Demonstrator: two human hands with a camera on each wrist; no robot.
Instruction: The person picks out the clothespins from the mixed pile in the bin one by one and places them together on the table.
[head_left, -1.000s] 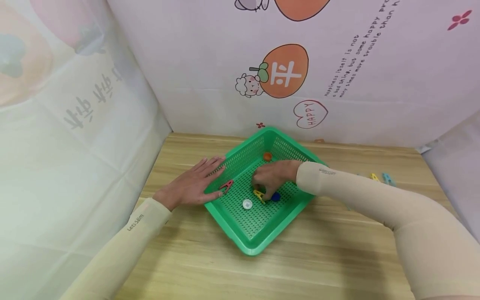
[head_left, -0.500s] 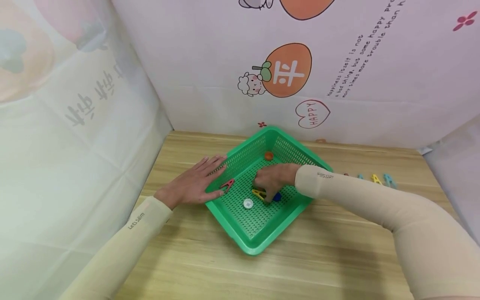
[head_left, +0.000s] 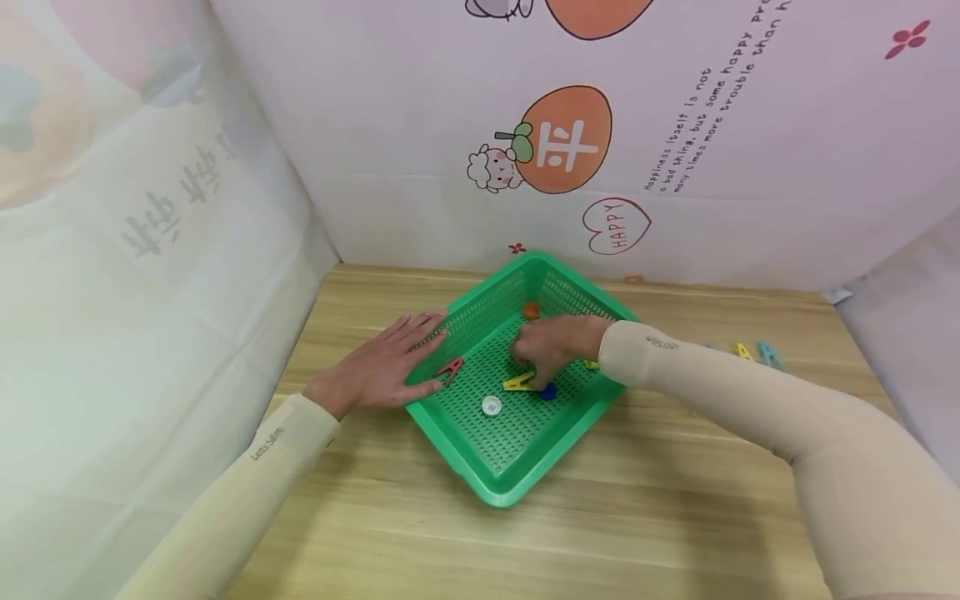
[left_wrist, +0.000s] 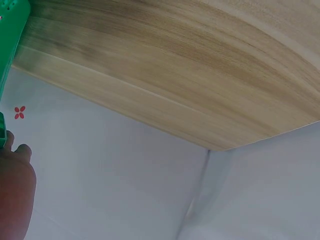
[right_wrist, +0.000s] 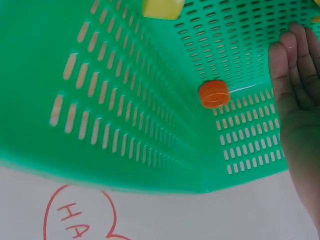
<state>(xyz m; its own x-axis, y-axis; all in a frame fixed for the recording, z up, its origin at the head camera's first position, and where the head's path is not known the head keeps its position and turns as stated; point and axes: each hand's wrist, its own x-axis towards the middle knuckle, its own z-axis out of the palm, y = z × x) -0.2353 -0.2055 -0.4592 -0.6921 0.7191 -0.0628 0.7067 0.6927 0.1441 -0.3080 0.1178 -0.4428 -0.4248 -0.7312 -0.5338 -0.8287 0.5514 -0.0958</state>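
Note:
A green perforated basket [head_left: 501, 498] stands on the wooden table. My left hand [head_left: 382, 364] rests on its left rim with fingers straight and spread; the left wrist view catches only part of that hand [left_wrist: 15, 190]. Inside the basket, my right hand [head_left: 555, 343] pinches a yellow clothespin [head_left: 516, 383] between thumb and fingers, low over the floor. Right by the thumb lies a blue bottle cap [head_left: 548, 392]. A white cap [head_left: 491, 406] is nearer the front, and a red clothespin [head_left: 450, 370] leans by the left wall. At the back corner sits an orange cap [head_left: 531, 311].
Another yellow object [right_wrist: 162, 7] lies in the basket, partly hidden by my right wrist in the head view. On the table to the right are a yellow clothespin [head_left: 743, 351] and a blue clothespin [head_left: 769, 355], beyond my right forearm. Printed cloth walls [head_left: 420, 217] border the table.
My right hand has shifted slightly, and the yellow clothespin has turned from slanting downward to lying nearly level, pointing left. The left hand stays on the rim.

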